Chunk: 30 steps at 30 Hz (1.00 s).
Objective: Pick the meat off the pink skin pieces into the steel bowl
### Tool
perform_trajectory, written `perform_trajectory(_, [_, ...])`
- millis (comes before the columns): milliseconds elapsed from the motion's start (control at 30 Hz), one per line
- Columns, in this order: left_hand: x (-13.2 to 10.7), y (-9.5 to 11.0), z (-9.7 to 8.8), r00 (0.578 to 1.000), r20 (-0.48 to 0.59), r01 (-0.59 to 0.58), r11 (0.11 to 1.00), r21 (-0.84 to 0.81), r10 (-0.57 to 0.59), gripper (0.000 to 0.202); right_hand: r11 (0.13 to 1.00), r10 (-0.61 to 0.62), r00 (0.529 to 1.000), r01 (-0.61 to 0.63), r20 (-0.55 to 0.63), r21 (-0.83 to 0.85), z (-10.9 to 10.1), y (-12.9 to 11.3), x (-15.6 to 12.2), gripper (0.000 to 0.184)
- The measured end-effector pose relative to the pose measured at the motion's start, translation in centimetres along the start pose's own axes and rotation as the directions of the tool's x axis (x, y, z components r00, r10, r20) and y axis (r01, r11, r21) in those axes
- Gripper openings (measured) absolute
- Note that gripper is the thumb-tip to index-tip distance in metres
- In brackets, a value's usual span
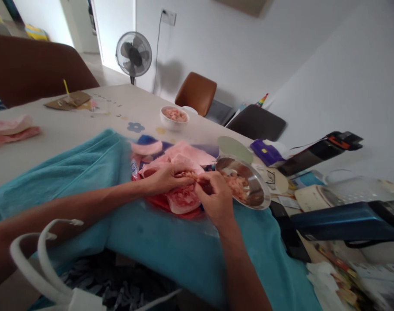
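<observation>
My left hand [166,178] and my right hand [215,196] meet over the middle of the towel, fingertips pinched on a small piece of pinkish pomelo flesh [191,174], partly hidden by the fingers. Under and behind them lie pink pomelo peels [192,151] and a larger red-pink pomelo chunk [184,199] on a red and blue plastic wrapper [160,203]. Close to my right hand a tilted metal bowl [260,190] contains loose pomelo pulp [237,185]. Farther back stands a white bowl [173,125] heaped with similar pulp.
A teal towel [164,242] covers the near table edge. At right are a dark blue bottle [339,220], a black bottle [320,153], a dark phone-like slab [289,233] and a purple packet [265,152]. More peel [12,129] lies far left. White cables [48,268] hang in front.
</observation>
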<state>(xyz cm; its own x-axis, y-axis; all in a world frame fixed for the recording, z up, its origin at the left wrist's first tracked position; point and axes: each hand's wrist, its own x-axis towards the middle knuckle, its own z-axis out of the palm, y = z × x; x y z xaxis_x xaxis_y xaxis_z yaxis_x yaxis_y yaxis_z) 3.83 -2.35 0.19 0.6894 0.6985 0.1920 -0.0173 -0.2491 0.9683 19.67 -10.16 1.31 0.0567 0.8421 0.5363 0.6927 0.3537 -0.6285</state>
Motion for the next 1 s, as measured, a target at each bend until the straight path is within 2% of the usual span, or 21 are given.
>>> perform_trajectory(133, [-0.1,-0.2,0.0,0.999,0.028,0.037,0.999,-0.009,-0.037,0.023,1.000,0.027,0.997,-0.028,-0.071,-0.002,0.5,-0.1,-0.1,0.008])
perform_trajectory(200, [-0.1,-0.2,0.0,0.996,0.048,0.076,0.996,-0.040,-0.074,0.026,0.990,0.126,0.988,-0.121,-0.083,0.071,0.8,-0.2,-0.2,0.005])
perform_trajectory(267, [-0.2,-0.3,-0.1,0.991,0.074,0.116,0.988,-0.102,-0.108,0.031,0.937,0.283,0.958,-0.264,-0.053,0.228,1.0,-0.3,-0.2,0.004])
perform_trajectory(300, [-0.3,-0.3,-0.2,0.989,0.084,0.132,0.982,-0.139,-0.121,0.034,0.881,0.363,0.932,-0.337,-0.016,0.332,1.0,-0.4,-0.1,0.006])
perform_trajectory(367, [-0.3,-0.2,-0.3,0.986,0.090,0.156,0.966,-0.208,-0.140,0.039,0.715,0.487,0.869,-0.454,0.087,0.531,1.2,-0.5,0.0,0.011])
perform_trajectory(433, [-0.4,-0.2,-0.4,0.980,0.100,0.192,0.943,-0.272,-0.170,0.041,0.541,0.550,0.814,-0.518,0.188,0.663,1.3,-0.6,0.2,0.014])
perform_trajectory(500, [-0.4,-0.1,-0.5,0.972,0.127,0.230,0.915,-0.332,-0.199,0.038,0.419,0.575,0.780,-0.539,0.245,0.731,1.3,-0.6,0.4,0.017])
perform_trajectory(600, [-0.4,-0.1,-0.5,0.965,0.161,0.258,0.879,-0.401,-0.210,0.033,0.325,0.584,0.762,-0.535,0.280,0.780,1.4,-0.6,0.5,0.019])
perform_trajectory(667, [-0.3,-0.1,-0.6,0.965,0.166,0.254,0.867,-0.428,-0.201,0.035,0.304,0.579,0.759,-0.539,0.297,0.785,1.4,-0.5,0.5,0.020])
perform_trajectory(833, [-0.2,0.0,-0.7,0.966,0.179,0.248,0.868,-0.430,-0.187,0.036,0.339,0.581,0.769,-0.527,0.267,0.780,1.3,-0.6,0.5,0.020])
perform_trajectory(900, [-0.2,0.1,-0.7,0.965,0.173,0.254,0.872,-0.419,-0.198,0.034,0.301,0.593,0.752,-0.538,0.288,0.787,1.3,-0.7,0.5,0.021])
perform_trajectory(1000, [-0.2,0.2,-0.8,0.961,0.167,0.270,0.868,-0.416,-0.218,0.033,0.187,0.598,0.714,-0.566,0.365,0.803,1.2,-0.7,0.6,0.022])
